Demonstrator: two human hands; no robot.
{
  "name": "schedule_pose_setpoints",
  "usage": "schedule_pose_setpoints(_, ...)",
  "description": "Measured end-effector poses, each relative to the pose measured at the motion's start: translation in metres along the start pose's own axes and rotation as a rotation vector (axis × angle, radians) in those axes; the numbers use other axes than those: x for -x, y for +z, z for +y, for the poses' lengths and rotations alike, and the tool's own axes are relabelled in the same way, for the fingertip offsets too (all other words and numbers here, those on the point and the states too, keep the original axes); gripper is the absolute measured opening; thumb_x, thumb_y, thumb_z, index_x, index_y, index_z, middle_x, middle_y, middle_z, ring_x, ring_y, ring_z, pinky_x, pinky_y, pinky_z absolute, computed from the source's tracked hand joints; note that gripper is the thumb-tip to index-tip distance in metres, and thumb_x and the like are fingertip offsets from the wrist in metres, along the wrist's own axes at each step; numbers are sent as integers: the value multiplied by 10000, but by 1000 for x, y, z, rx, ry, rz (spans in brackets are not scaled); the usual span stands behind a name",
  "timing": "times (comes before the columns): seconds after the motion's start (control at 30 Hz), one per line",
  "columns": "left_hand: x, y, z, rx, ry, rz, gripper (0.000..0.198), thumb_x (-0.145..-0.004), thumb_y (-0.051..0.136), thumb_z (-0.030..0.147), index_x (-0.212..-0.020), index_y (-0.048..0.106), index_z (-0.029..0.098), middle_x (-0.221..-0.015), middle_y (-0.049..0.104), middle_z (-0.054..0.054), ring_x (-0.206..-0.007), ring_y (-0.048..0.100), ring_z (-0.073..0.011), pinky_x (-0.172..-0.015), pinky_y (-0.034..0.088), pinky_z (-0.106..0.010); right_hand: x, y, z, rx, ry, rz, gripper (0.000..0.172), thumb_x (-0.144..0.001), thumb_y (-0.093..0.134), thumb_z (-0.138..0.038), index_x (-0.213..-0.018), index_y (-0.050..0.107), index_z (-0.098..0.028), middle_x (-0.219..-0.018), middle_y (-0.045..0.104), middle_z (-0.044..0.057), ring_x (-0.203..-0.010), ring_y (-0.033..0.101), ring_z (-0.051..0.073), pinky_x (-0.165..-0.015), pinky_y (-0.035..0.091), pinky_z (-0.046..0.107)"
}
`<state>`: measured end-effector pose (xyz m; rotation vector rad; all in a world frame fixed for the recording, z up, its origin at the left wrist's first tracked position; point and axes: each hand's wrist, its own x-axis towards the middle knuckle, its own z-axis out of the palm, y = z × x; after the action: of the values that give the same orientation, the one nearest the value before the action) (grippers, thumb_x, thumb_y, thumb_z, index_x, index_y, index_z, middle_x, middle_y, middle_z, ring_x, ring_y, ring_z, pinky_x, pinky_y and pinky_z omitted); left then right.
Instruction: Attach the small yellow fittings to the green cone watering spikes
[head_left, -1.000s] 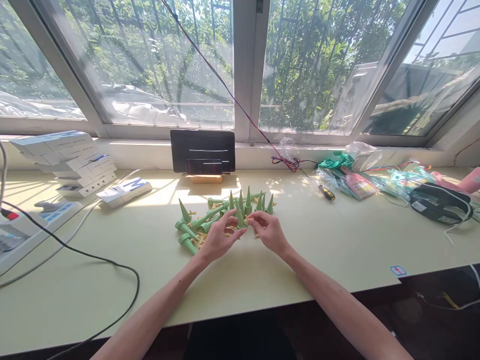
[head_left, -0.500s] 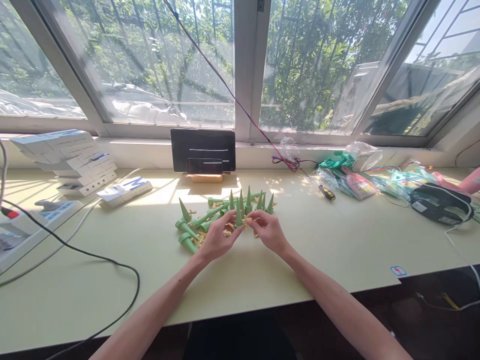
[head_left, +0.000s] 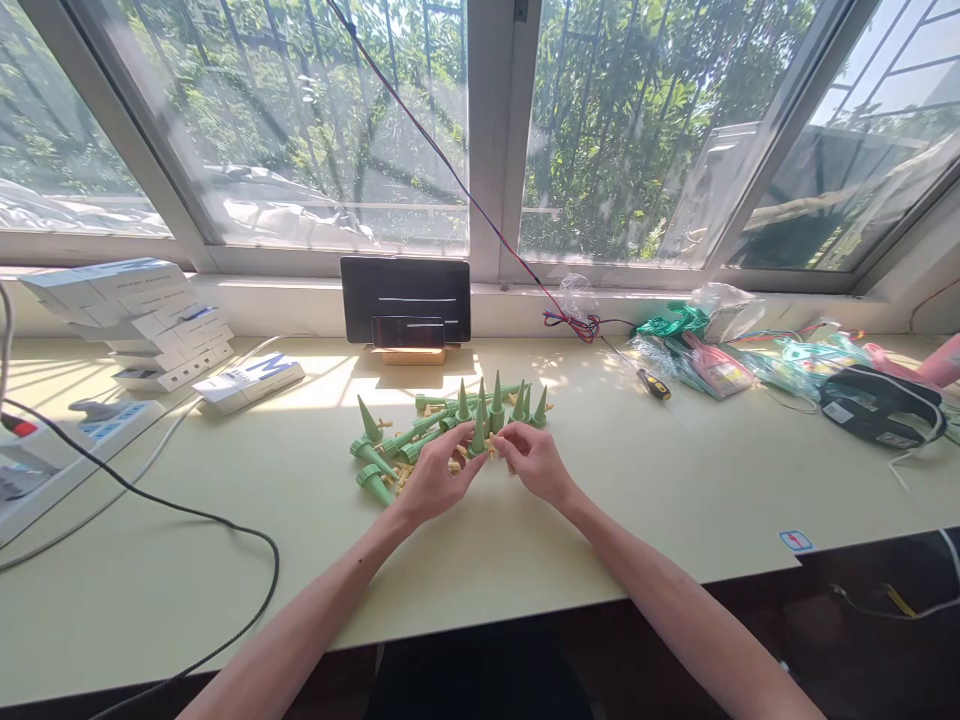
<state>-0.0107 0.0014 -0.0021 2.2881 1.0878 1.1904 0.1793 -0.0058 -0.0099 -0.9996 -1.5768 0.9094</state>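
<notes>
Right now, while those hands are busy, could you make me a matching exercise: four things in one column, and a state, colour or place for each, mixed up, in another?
Things:
1) Left hand
2) Right hand
3) Screwdriver
4) Large black screen

Descriptions:
A) Stands behind a smaller dark screen
B) Pinches a small yellow fitting
C) Has a black and yellow handle
D) Holds an upright green cone

Right pairs: 1-D, 2-B, 3-C, 4-A.

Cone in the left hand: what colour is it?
The cone is green, best seen in the head view.
</notes>
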Motion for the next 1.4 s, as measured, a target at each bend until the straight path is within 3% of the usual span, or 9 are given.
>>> schedule_pose_setpoints(0.43,1,0,0,-3,32,-28,353,-896,610,299,-1227,564,182,-991,703,-82,-724,679,-162,-663,596,-296,0,0,2,84,15,6,502,-919,512,-612,-639,526,-196,-484,486,-32,-449,452,114,-477,386,248)
schedule_pose_setpoints(0.73,2,-2,3,8,28,-84,375,-916,577,331,-1266,566,197,-1050,698,-91,-626,641,-130,-668,584,-318,-1,1,3,103,15,-9,627,-939,413,-657,-525,505,-195,-445,452,-14,-432,439,119,-460,361,248)
schedule_pose_setpoints(1.03,0,-3,5,27,44,-77,346,-928,567,286,-1268,564,218,-997,701,-64,-718,661,-149,-688,581,-293,0,0,3,153,-36,-60,554,-914,510,-600,-548,488,-185,-506,404,-34,-481,351,97,-472,276,242)
schedule_pose_setpoints(1.3,1,-2,2,2,29,-89,356,-922,570,315,-1257,558,194,-1028,700,-80,-635,649,-135,-695,586,-328,-1,1,10,202,-11,-70,688,-961,387,-627,-441,468,-183,-437,467,-6,-435,438,106,-485,334,245)
schedule_pose_setpoints(1.4,1,-1,1,-7,19,-80,357,-918,576,324,-1248,569,190,-1028,701,-86,-648,654,-142,-679,590,-321,-1,0,9,202,17,-42,664,-966,372,-629,-496,525,-185,-446,487,-4,-450,482,118,-492,363,244)
